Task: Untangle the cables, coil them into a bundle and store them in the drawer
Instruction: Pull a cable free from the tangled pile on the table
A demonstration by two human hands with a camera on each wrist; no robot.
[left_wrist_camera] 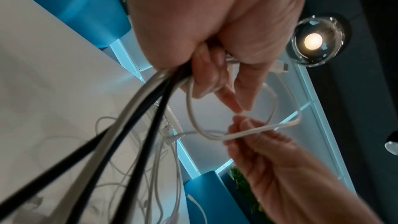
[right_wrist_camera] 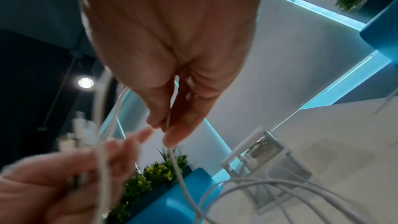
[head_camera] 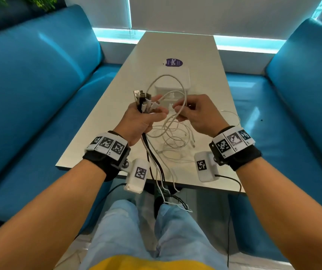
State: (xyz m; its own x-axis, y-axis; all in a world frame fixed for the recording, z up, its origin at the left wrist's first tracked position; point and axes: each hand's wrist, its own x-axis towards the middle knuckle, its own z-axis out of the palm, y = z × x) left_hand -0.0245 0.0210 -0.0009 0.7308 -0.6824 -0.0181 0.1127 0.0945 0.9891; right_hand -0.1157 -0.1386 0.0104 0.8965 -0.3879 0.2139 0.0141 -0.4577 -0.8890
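My left hand [head_camera: 142, 117] grips a bunch of black and white cables [head_camera: 143, 103] above the table, their plugs sticking up past the fingers and their tails hanging off the near edge [head_camera: 159, 172]. In the left wrist view the same black and white cables [left_wrist_camera: 137, 117] run out of my left hand [left_wrist_camera: 206, 67]. My right hand [head_camera: 193, 114] pinches a white cable loop [head_camera: 183, 94] right beside the left fingertips; the right wrist view shows that white cable [right_wrist_camera: 172, 156] pinched in my right hand [right_wrist_camera: 165, 125]. More white cable [head_camera: 172, 137] lies tangled on the table below. A white drawer box [head_camera: 172, 78] stands behind.
The white table [head_camera: 98, 117] runs away from me between two blue benches [head_camera: 29, 94]. A purple round sticker [head_camera: 172, 62] lies beyond the drawer box. My legs in pale jeans [head_camera: 136, 230] are under the near edge.
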